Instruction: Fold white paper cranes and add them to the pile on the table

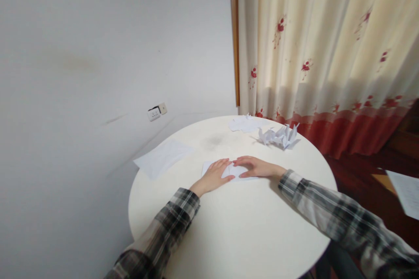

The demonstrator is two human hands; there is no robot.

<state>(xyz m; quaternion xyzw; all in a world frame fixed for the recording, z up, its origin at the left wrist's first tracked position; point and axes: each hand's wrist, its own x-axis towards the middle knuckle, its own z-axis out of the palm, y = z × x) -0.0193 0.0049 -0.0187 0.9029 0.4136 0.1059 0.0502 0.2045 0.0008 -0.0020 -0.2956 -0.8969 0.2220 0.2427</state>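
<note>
A folded white sheet of paper (238,171) lies flat near the middle of a round white table (229,226). My left hand (215,175) rests palm down on its left part, fingers spread and pointing right. My right hand (257,167) presses flat on its right part, fingers pointing left. The fingertips of both hands nearly meet over the paper. Both sleeves are plaid.
A stack of white sheets (163,157) overhangs the table's left edge. Folded paper cranes (279,136) and more white paper (244,123) sit at the far edge. A grey wall with a socket (156,111) is left, a flowered curtain (324,52) behind.
</note>
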